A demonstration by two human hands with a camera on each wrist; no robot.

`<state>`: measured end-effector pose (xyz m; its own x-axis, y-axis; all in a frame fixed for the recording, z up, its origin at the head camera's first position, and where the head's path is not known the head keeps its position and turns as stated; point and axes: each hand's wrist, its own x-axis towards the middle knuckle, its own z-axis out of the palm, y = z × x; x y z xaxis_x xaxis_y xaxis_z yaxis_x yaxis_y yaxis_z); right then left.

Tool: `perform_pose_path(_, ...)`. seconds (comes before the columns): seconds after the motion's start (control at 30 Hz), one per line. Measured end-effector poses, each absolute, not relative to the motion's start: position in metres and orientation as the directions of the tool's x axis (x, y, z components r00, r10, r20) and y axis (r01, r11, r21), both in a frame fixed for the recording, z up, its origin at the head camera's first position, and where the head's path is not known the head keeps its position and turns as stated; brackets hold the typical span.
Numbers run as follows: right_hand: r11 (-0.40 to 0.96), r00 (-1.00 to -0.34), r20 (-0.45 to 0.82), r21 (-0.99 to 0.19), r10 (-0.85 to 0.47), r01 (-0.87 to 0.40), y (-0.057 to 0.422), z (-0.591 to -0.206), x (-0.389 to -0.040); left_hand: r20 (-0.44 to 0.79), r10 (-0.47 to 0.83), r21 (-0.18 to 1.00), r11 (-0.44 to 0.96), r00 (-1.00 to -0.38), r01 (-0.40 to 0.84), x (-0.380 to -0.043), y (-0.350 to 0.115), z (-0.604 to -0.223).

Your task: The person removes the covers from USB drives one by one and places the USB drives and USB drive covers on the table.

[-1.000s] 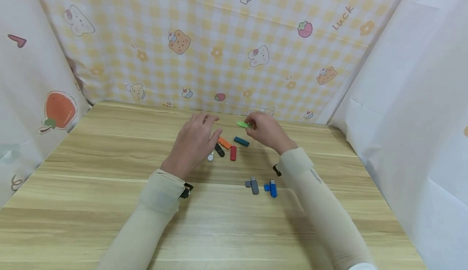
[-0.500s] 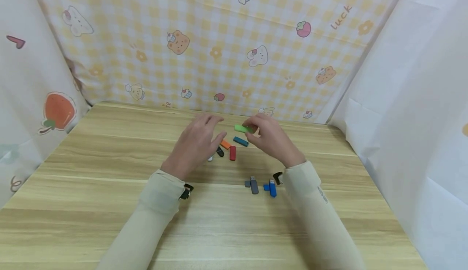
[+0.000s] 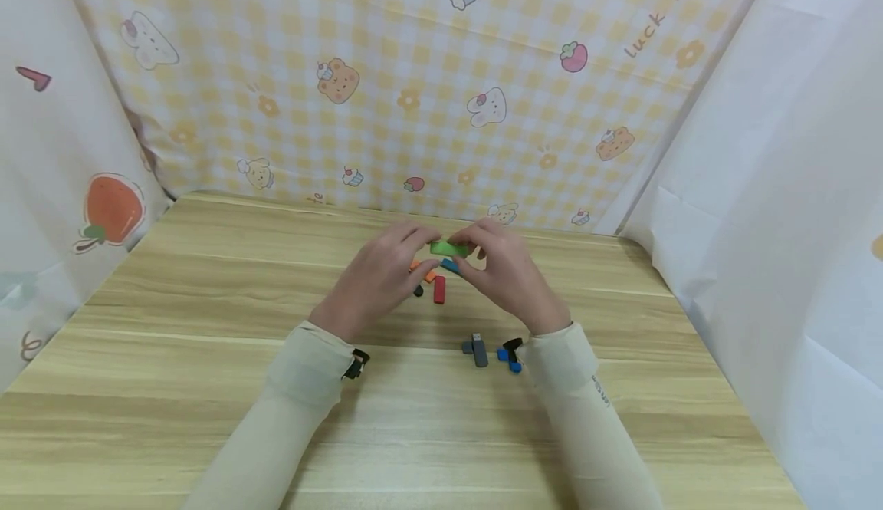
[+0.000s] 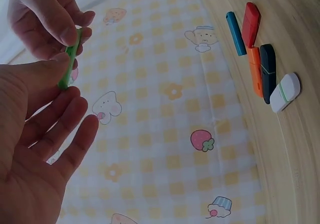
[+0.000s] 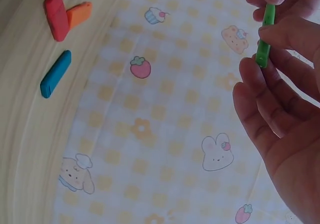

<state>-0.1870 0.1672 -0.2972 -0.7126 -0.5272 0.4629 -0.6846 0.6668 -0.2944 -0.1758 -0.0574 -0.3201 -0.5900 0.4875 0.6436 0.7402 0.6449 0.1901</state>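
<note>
A bright green USB flash drive (image 3: 448,248) is held in the air above the back of the table. My right hand (image 3: 507,268) pinches its right part between thumb and fingers, as the right wrist view confirms. At its other end, the thumb and index finger of my left hand (image 4: 35,119) pinch the same drive. Below it on the wood lie a teal drive (image 5: 56,74), a red one (image 3: 439,290), an orange one (image 4: 255,70), a black one (image 4: 268,73) and a white one (image 4: 286,92). In the head view my left hand hides the white drive.
Closer to the table's front lie a grey USB drive (image 3: 480,350) and a blue one (image 3: 515,366), each beside its cap; the right wrist strap partly covers the blue one. A checked curtain (image 3: 407,142) hangs behind the wooden table (image 3: 207,303).
My right hand has brought the green drive left and slightly nearer. My left hand has moved right to meet it, and its fingers now pinch the drive's left end.
</note>
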Motion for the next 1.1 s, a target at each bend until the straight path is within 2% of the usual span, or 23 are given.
perform_pose_path(0.3, 0.640, -0.696, 0.488, -0.311, -0.527, -0.703, 0.1617, -0.3015, -0.1831, 0.654, 0.501, 0.143, 0.654, -0.566, 0.743, -0.1735, -0.0606, -0.3188)
perform_pose_path(0.83, 0.616, -0.668, 0.537, -0.310, -0.515, -0.724, 0.1601, -0.3078, -0.1805, 0.637, 0.508, 0.178, 0.634, -0.579, 0.753, -0.1727, -0.0615, -0.3181)
perform_pose_path(1.1, 0.616, -0.676, 0.528, -0.320, -0.515, -0.720, 0.1622, -0.3071, -0.1803, 0.631, 0.514, 0.190, 0.623, -0.581, 0.759, -0.1729, -0.0607, -0.3178)
